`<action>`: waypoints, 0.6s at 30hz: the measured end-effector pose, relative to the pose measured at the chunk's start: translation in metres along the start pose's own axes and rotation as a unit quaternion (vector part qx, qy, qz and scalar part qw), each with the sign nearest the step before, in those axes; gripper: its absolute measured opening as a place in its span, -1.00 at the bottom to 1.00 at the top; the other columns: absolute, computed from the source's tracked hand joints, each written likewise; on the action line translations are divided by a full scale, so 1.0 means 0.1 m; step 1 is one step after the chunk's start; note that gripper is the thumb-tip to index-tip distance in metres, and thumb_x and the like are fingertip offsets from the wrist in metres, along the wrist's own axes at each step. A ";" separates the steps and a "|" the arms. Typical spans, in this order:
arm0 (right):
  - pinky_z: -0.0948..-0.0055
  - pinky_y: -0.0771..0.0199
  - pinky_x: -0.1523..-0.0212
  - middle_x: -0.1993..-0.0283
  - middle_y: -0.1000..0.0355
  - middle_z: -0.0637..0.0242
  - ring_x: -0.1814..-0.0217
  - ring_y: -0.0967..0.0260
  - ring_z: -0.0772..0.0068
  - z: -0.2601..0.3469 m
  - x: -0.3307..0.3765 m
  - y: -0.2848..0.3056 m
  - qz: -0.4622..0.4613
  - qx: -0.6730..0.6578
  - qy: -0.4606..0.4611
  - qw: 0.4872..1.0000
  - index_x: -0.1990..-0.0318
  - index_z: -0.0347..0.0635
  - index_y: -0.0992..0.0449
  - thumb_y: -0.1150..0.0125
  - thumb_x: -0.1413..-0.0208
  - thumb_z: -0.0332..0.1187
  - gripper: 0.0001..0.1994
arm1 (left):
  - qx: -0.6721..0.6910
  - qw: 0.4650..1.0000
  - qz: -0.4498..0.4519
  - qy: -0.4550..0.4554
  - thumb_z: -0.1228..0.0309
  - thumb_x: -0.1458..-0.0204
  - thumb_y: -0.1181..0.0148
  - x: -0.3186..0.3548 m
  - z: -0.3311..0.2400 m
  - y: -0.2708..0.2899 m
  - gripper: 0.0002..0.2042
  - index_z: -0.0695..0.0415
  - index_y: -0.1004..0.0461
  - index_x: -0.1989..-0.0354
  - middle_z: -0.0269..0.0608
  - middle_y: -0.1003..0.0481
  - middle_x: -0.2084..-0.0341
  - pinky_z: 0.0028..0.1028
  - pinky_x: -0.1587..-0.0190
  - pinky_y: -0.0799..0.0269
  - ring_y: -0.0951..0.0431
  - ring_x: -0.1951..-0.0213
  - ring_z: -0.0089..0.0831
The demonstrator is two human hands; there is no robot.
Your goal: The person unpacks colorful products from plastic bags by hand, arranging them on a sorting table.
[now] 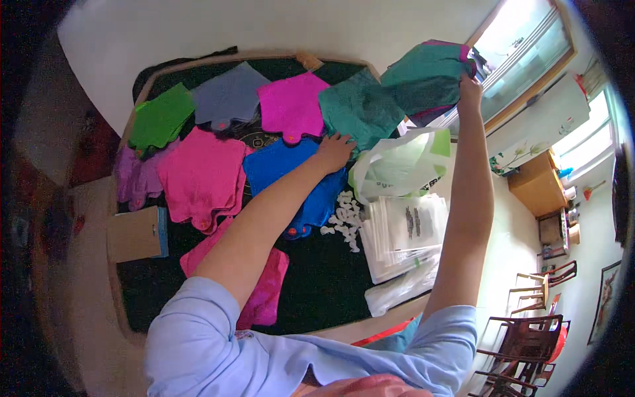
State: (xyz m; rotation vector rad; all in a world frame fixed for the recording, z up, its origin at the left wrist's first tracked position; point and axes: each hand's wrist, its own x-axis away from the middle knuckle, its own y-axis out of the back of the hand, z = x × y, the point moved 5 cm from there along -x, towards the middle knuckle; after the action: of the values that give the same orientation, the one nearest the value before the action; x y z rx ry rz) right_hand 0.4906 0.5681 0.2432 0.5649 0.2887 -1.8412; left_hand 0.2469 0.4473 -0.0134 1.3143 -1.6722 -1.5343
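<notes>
My right hand (471, 90) is raised at the upper right, its fingers closed on the edge of a teal cloth (426, 76) with purple trim. That cloth hangs above the table's far right corner. My left hand (335, 152) lies with fingers spread at the lower left edge of another teal cloth (360, 106), which is spread on the table. Under my left forearm is a blue cloth (281, 165) with a rounded tab. A magenta cloth (294, 106) lies just beyond that hand, and a grey-blue cloth (228, 96) is farther left.
On the dark table (324, 278) are pink cloths (202, 172), a green cloth (162, 118), purple cloths (139, 175) and a cardboard box (135, 235). Small white pieces (344, 218), clear plastic packets (410, 228) and a white-green plastic bag (397, 165) lie at the right. Wooden chairs (522, 341) stand beyond.
</notes>
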 end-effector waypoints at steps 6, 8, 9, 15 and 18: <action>0.46 -0.32 0.41 0.47 -0.37 0.36 0.46 -0.31 0.50 0.07 -0.31 0.38 -0.083 0.027 -0.049 0.995 0.37 -0.33 -0.44 -0.02 0.01 -0.31 -0.78 | 0.004 1.000 0.015 0.007 0.26 -0.02 0.10 -0.03 0.05 0.02 -0.60 0.01 -0.23 -0.08 -0.11 -0.15 -0.12 -0.05 -0.06 -0.11 -0.12 -0.14 -0.06; 0.46 -0.33 0.42 0.45 -0.37 0.36 0.45 -0.31 0.48 0.12 -0.32 0.44 -0.102 0.110 -0.004 0.989 0.36 -0.34 -0.43 -0.04 0.01 -0.30 -0.77 | 0.013 1.000 0.018 0.017 0.28 -0.02 0.08 -0.01 0.09 0.00 -0.60 0.00 -0.23 -0.08 -0.13 -0.14 -0.13 -0.03 -0.08 -0.07 -0.08 -0.16 -0.05; 0.47 -0.33 0.43 0.44 -0.37 0.37 0.46 -0.31 0.48 0.08 -0.32 0.47 -0.086 0.106 -0.002 0.991 0.36 -0.34 -0.43 -0.05 0.01 -0.31 -0.78 | 0.022 0.999 0.032 0.027 0.27 -0.02 0.09 -0.02 0.11 -0.03 -0.60 -0.02 -0.23 -0.09 -0.13 -0.13 -0.13 -0.04 -0.09 -0.06 -0.07 -0.17 -0.05; 0.44 -0.17 0.57 0.62 -0.28 0.44 0.58 -0.22 0.57 -0.12 -0.39 0.70 -0.112 -0.029 0.014 0.993 0.44 -0.35 -0.46 -0.01 0.00 -0.19 -0.68 | 0.039 0.997 0.058 0.024 0.25 -0.03 0.12 -0.06 0.01 -0.06 -0.60 -0.10 -0.21 -0.11 -0.16 -0.10 -0.16 -0.07 -0.13 -0.02 -0.06 -0.17 -0.05; 0.42 -0.21 0.53 0.60 -0.33 0.38 0.55 -0.24 0.54 0.07 -0.21 0.51 -0.086 -0.020 0.065 0.994 0.40 -0.34 -0.46 0.02 -0.02 -0.19 -0.68 | 0.016 0.999 0.038 0.017 0.25 -0.01 0.08 0.00 -0.02 0.07 -0.59 -0.09 -0.23 -0.09 -0.13 -0.11 -0.14 -0.10 -0.08 -0.11 -0.13 -0.12 -0.06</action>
State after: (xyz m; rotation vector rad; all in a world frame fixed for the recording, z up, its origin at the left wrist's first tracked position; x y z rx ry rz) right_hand 0.5419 0.5646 0.2642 0.6517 0.4728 -1.9618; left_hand 0.2464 0.4458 -0.0063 1.2718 -1.7119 -1.4405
